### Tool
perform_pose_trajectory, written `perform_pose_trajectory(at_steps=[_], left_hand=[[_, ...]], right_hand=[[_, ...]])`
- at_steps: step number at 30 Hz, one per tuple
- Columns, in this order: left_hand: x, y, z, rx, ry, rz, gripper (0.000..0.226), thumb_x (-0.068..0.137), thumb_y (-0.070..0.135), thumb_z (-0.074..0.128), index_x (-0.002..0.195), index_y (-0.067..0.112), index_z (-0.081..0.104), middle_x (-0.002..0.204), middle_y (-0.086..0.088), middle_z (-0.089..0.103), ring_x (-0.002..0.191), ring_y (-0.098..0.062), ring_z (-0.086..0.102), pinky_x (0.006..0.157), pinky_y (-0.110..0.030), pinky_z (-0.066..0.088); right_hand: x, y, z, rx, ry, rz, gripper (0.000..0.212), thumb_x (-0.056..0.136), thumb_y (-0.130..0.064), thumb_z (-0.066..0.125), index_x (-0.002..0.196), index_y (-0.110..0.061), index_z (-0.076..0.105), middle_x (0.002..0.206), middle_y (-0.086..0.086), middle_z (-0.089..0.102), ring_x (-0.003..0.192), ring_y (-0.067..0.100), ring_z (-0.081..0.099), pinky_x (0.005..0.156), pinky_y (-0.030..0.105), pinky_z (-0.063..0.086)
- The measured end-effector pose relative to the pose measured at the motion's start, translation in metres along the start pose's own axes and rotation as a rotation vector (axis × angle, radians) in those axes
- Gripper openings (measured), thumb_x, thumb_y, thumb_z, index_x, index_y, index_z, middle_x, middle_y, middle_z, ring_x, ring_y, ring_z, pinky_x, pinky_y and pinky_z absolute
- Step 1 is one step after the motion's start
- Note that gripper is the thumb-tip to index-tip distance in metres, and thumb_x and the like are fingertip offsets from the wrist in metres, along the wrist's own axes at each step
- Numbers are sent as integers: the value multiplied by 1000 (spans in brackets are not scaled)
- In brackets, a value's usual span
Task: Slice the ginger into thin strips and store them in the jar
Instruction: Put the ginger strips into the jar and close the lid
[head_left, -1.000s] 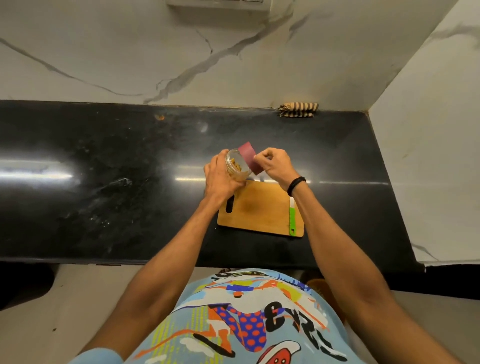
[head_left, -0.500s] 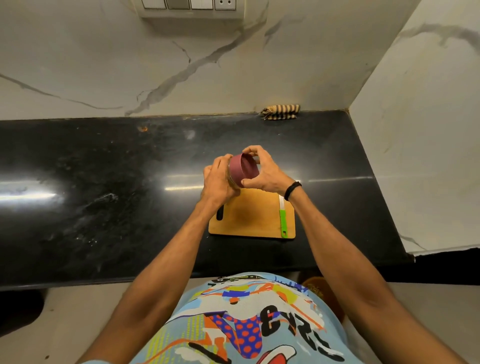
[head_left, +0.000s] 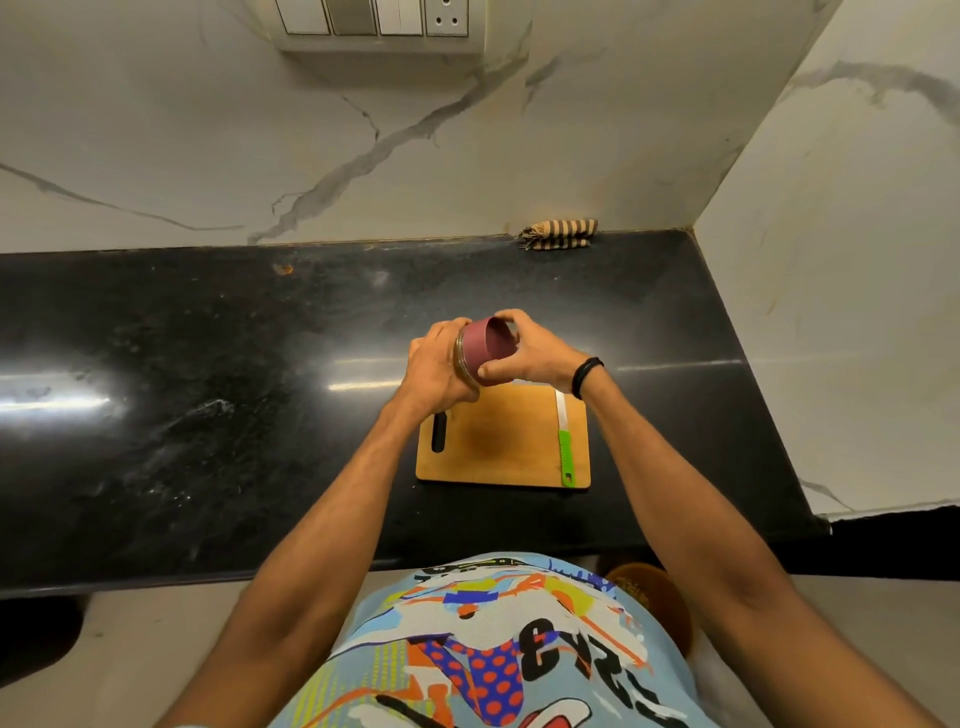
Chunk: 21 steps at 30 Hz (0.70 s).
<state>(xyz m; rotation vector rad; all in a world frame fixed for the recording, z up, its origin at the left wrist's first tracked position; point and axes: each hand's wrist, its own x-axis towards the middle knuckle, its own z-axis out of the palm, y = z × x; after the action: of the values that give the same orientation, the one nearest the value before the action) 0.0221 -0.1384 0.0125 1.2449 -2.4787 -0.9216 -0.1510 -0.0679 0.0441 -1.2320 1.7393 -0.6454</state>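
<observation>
A small glass jar (head_left: 464, 358) is held tilted above the far edge of the wooden cutting board (head_left: 501, 441). My left hand (head_left: 434, 366) grips the jar's body, which it mostly hides. A maroon lid (head_left: 488, 351) sits on the jar's mouth, and my right hand (head_left: 530, 348) grips the lid with fingers and thumb curled round it. The ginger strips inside cannot be seen now. A green-handled knife (head_left: 563, 441) lies along the board's right side, blade pointing away.
The board lies on a black stone counter (head_left: 208, 395) with marble walls behind and to the right. A striped folded cloth (head_left: 560, 234) sits at the back wall. A switch panel (head_left: 374, 21) is on the wall above.
The lid was apart from the open jar with ginger visible; my right hand has brought it over the mouth and it now sits on the jar. The camera tilted upward.
</observation>
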Motion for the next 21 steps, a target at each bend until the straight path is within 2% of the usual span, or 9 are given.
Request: perform_pose_trajectory(at_steps=[2, 4, 7, 10, 13, 15, 17, 19, 21], left_hand=[[1, -2, -7, -53, -40, 11, 103, 46, 30, 94, 136, 29, 43, 130, 4, 47, 113, -15, 50, 90, -32, 50], [3, -2, -11, -88, -82, 29, 104, 48, 26, 95, 138, 27, 42, 130, 2, 45, 112, -17, 51, 84, -27, 50], [7, 1, -17, -106, -114, 33, 104, 52, 21, 95, 141, 25, 42, 129, 1, 44, 112, -18, 50, 87, -31, 51], [11, 2, -24, -111, -129, 18, 104, 53, 18, 95, 141, 25, 42, 130, 0, 44, 113, -21, 51, 90, -34, 53], [16, 1, -27, -116, -137, 16, 103, 53, 15, 95, 142, 24, 42, 132, -2, 43, 114, -21, 50, 90, -33, 51], [16, 2, -29, -110, -129, 21, 101, 54, 15, 95, 140, 24, 43, 133, -2, 44, 116, -21, 51, 88, -30, 51], [17, 2, -28, -109, -123, 25, 100, 56, 16, 95, 141, 24, 43, 135, -3, 45, 117, -21, 50, 88, -30, 50], [18, 2, -29, -109, -120, 29, 100, 56, 16, 95, 141, 24, 43, 135, -3, 45, 118, -21, 50, 89, -31, 51], [19, 1, -30, -114, -128, 35, 100, 54, 16, 95, 139, 25, 43, 133, -2, 45, 116, -22, 52, 90, -34, 55]], right_hand=[[-1, 1, -4, -31, 18, -82, 89, 69, -24, 88, 140, -24, 35, 137, 2, 39, 123, 24, 45, 91, 33, 53], [-2, 0, -7, -202, 21, -213, 92, 64, -19, 89, 139, -26, 37, 139, 1, 34, 125, 21, 38, 91, 29, 49], [0, -2, -7, -332, 22, -320, 96, 61, -9, 87, 141, -24, 37, 143, 3, 30, 128, 21, 34, 95, 29, 45], [2, -3, -6, -352, 55, -350, 96, 60, -5, 86, 142, -21, 39, 144, 6, 30, 130, 24, 33, 97, 30, 45], [4, -5, -6, -298, 88, -262, 90, 67, -24, 88, 141, -24, 39, 139, 5, 38, 125, 24, 41, 88, 27, 47], [5, -8, -5, -181, 143, -75, 83, 74, -48, 82, 141, -22, 40, 128, 1, 48, 110, 27, 57, 70, 25, 55], [5, -10, -3, -140, 175, 67, 86, 74, -63, 73, 141, -18, 42, 116, -3, 48, 89, 22, 64, 51, 20, 54], [6, -10, -3, -178, 135, 34, 84, 77, -63, 70, 141, -18, 41, 120, -2, 49, 93, 21, 61, 52, 19, 54], [7, -10, -8, -185, 78, -43, 80, 78, -53, 75, 142, -20, 40, 132, 6, 44, 113, 27, 53, 71, 25, 56]])
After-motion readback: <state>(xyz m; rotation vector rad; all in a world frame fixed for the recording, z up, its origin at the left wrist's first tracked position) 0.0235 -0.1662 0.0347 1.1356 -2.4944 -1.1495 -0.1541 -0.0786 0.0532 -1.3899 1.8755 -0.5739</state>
